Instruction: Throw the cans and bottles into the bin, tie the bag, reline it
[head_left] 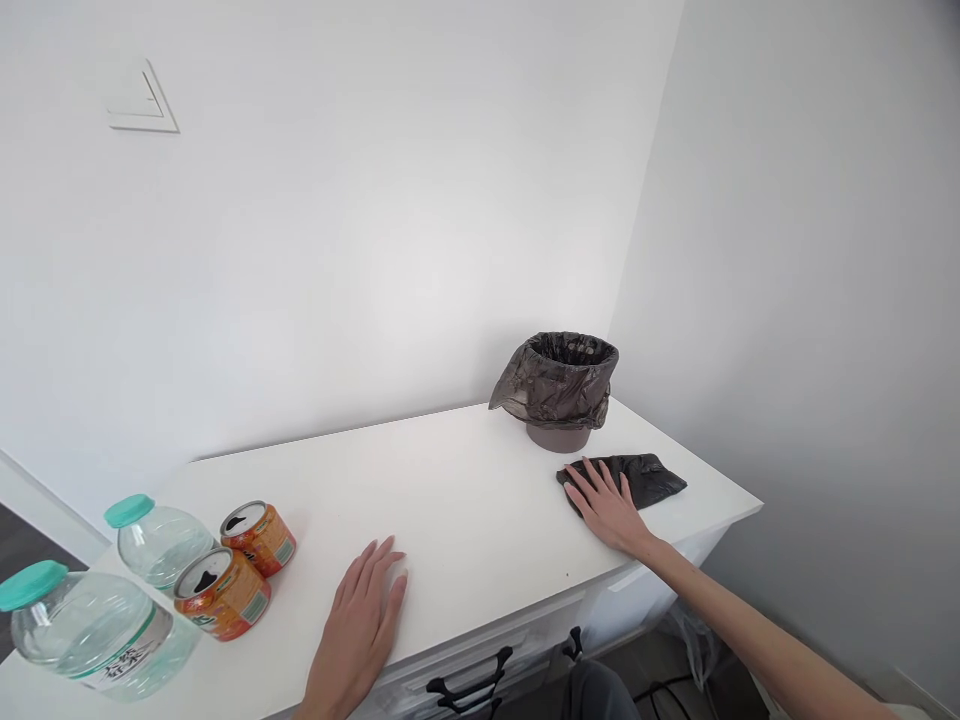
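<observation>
My left hand (358, 622) lies palm down on the white tabletop (442, 500), fingers extended, holding nothing. Under my right hand (606, 508) is a folded black plastic bag (652, 480); the fingers are spread flat over its left part. Behind the folded bag stands a small brown bin (559, 438) lined with a dark plastic bag (562, 395), whose edge hangs over the rim. To the left of my left hand are two opened orange cans, one farther back (271, 542) and one nearer (238, 598).
Two clear bottles with teal caps, one behind (169, 545) and one in front (94, 625), stand at the left beside the cans. Walls border the back and right. Black drawer handles (472, 688) show below the front edge. A switch plate (142, 100) is at upper left.
</observation>
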